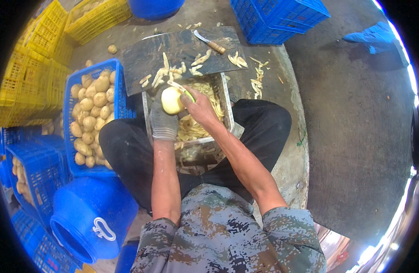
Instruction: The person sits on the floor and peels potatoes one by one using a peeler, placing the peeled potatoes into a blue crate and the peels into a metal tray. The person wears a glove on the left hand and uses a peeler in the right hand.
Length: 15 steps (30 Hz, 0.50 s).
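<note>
My left hand (164, 121), in a grey knit glove, grips a peeled pale-yellow potato (172, 100). Bare, my right hand (201, 107) holds a peeler (180, 88) with a light head and a green handle, its head at the potato's upper edge. Both hands are above a pale-rimmed bin (229, 109) between my knees, which holds many peelings (192, 128). Across the bin's far side lies a dark board (141, 56) with scattered peel strips (165, 71) and a curved knife (211, 42) with a wooden handle.
A blue crate (118, 78) of unpeeled potatoes (90, 102) stands left of my knee. Below it lies a blue plastic barrel (93, 211) on its side. Yellow crates (28, 82) are stacked at far left. Blue crates (281, 17) stand beyond the board. Peel strips (257, 82) litter the floor.
</note>
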{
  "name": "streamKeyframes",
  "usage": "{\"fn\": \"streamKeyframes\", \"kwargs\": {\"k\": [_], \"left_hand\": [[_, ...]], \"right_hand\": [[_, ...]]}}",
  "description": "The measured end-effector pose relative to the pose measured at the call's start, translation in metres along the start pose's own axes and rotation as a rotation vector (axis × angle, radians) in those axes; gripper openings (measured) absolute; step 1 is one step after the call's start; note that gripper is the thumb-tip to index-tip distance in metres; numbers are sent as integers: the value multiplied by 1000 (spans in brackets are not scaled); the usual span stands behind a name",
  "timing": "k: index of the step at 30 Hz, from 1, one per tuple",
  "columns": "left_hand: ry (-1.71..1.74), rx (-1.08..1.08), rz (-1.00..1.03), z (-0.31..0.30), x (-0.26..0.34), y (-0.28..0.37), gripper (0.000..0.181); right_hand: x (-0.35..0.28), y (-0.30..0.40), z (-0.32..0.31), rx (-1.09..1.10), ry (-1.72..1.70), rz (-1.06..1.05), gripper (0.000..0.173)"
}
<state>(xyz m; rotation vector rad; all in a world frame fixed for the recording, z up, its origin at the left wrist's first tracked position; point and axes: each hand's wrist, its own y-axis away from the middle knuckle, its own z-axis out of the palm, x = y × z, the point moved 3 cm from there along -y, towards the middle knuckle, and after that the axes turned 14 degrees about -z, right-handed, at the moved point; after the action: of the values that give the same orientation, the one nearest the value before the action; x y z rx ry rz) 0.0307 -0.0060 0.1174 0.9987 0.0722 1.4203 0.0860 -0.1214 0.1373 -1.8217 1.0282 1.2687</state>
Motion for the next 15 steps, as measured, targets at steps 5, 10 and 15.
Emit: {"fn": "streamKeyframes", "kwargs": {"k": [5,10,15], "left_hand": [[223,51,37,-17,-9,-3,55],[410,25,-38,-23,-15,-9,52],[234,-97,-54,-30,-31,-17,50]], "right_hand": [[3,40,8,82,-266,196,50],[1,65,11,208,-21,-2,45],[-8,68,14,229,115,98,44]]}}
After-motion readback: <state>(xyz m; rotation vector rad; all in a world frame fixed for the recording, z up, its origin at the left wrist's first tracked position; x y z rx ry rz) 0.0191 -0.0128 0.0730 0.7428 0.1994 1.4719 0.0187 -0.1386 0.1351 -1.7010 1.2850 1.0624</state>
